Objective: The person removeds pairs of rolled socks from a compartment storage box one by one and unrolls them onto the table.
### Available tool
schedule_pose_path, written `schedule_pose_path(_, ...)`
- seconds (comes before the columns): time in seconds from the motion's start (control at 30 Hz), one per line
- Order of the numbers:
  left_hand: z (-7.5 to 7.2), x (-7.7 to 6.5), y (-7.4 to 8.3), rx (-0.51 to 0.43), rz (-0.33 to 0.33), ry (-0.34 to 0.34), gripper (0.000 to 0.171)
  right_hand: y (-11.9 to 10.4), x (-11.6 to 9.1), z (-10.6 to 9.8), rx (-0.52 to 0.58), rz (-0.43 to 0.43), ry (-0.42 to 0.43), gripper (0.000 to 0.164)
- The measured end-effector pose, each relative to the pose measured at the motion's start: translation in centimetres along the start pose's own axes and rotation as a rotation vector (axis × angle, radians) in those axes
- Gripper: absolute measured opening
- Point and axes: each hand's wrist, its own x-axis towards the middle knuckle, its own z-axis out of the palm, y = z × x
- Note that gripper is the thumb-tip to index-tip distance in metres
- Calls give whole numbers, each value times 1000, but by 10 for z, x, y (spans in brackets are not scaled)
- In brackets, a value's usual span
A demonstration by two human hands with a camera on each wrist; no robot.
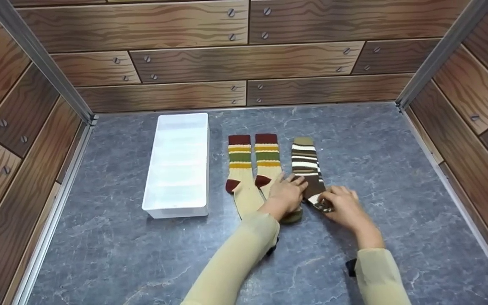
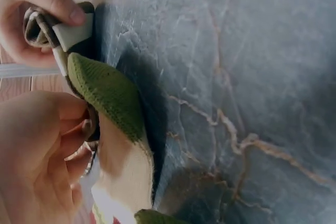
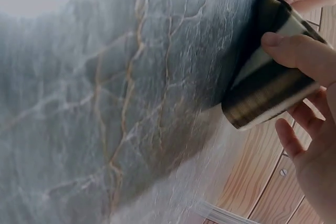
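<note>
A brown sock [image 1: 304, 163] with white and olive stripes lies flat, cuff away from me; a further striped edge shows along its right side. My right hand [image 1: 347, 209] pinches its near, toe end, which is folded up in the right wrist view, thumb on the striped fabric [image 3: 286, 85]. My left hand [image 1: 286, 195] rests with spread fingers over the brown sock's left edge and a cream sock [image 1: 267, 159]. That cream sock has a maroon cuff and heel and a green toe [image 2: 107, 93]. Its match, another cream sock [image 1: 239, 169], lies to the left, toe hidden by the left sleeve.
A white rectangular box [image 1: 176, 165] with faint crosswise divisions stands left of the socks. All lie on a grey marbled tabletop [image 1: 112, 254]. Wood-patterned panels [image 1: 193, 63] enclose the back and both sides, with metal strips along the corners.
</note>
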Motion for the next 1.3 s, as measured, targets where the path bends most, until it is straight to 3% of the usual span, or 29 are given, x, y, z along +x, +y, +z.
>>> schedule_pose_path(0.17,0,-2,0,44,-16,55,46,2,-4,1,-2,19,-16,34)
schedule_pose_path(0.23,0,-4,1,51,40,103,45,4,-5,2,-6,26,-26,37)
schedule_pose_path(0.37,1,-6,5,-4,212,172,41,6,-7,4,-6,21,-42,36)
schedule_pose_path(0.47,2,-6,8,-25,284,150,43,6,-6,4,1,13,-48,35)
schedule_pose_path(0.63,5,-6,8,5,237,69,48,5,-4,2,10,-14,-31,32)
schedule_pose_path(0.87,2,-6,9,15,144,24,51,4,-5,1,6,-51,-15,29)
schedule_pose_path(1.03,0,-6,11,36,129,25,51,3,-9,-2,22,-16,-103,33)
schedule_pose_path(1.2,2,-6,10,20,125,48,49,5,-13,-9,135,35,-229,49)
schedule_pose_path(1.3,3,-7,9,9,125,73,47,7,-14,-11,187,41,-237,44)
